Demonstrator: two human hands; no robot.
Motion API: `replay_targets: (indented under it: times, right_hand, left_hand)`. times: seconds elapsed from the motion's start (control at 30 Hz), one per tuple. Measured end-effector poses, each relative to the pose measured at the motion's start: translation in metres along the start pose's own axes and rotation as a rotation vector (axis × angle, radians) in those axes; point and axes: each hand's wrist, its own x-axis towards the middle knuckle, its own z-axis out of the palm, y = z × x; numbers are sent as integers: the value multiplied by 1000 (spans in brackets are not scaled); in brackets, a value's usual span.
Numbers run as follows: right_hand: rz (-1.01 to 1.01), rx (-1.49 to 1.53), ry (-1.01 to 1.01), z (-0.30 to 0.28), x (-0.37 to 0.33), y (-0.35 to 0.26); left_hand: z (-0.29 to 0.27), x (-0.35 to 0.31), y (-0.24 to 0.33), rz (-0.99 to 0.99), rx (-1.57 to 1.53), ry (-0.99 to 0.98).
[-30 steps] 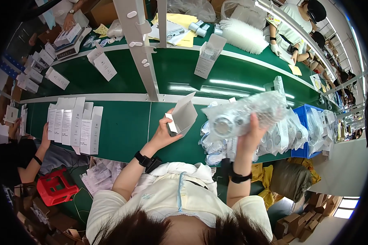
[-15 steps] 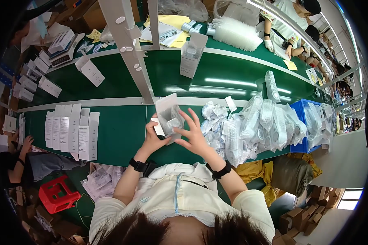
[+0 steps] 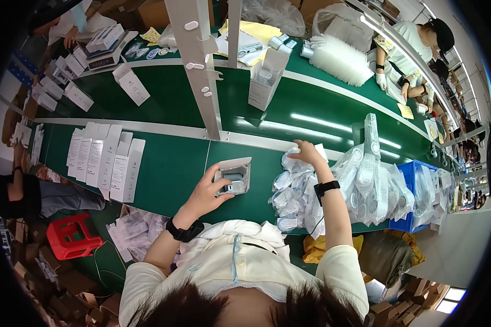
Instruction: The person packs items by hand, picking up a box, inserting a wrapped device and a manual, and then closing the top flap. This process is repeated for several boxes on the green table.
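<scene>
Clearly, at the left end of the green worktop (image 3: 166, 171), a row of white cartons (image 3: 95, 163) stands with flaps up, reaching toward the front edge. Nearer the middle of the front edge, the left hand (image 3: 202, 192) is clamped on an open white box (image 3: 235, 163), its fingers over the left wall and rim. A grey-blue item (image 3: 235, 184) sits inside the box; whether the base touches the worktop, I cannot tell. Right of it, near the far edge, the right hand (image 3: 310, 154) has thumb and forefinger apart over a heap of small bagged packets (image 3: 288, 192); contact is unclear. Beyond lie bubble-wrapped items (image 3: 370, 191), then a blue bin (image 3: 409, 173) by the right end. The step in hand looks like filling the box; the next move seems to call for pinching a single packet while the left hand steadies the box.
</scene>
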Motion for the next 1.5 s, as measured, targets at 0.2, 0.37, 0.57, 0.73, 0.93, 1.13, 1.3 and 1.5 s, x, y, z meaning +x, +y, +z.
replay_targets:
  times: [0.2, 0.37, 0.57, 0.73, 0.93, 1.13, 1.3, 1.5]
  right_hand:
    - [69, -238, -72, 23, 0, -18]
    - [-143, 80, 185, -3, -12, -15]
    - [-353, 490, 425, -89, -72, -148]
    - [-453, 445, 371, -97, -99, -211]
    - [-292, 580, 510, -98, -101, -211]
    - [-26, 602, 459, -102, -95, -181]
    - [-215, 637, 209, -101, -103, -197]
    - [-713, 152, 102, -61, -103, -244]
  left_hand:
    - [-5, 12, 7, -112, -85, 74]
    - [-3, 23, 6, -173, -179, 191]
    - [-4, 29, 1, -254, -178, 235]
    - [-2, 31, 1, -249, -201, 260]
    - [-1, 31, -2, -255, -193, 269]
    - [-1, 32, -2, -244, -203, 270]
    - [-2, 32, -3, -269, -195, 245]
    - [-3, 33, -3, -300, -185, 223]
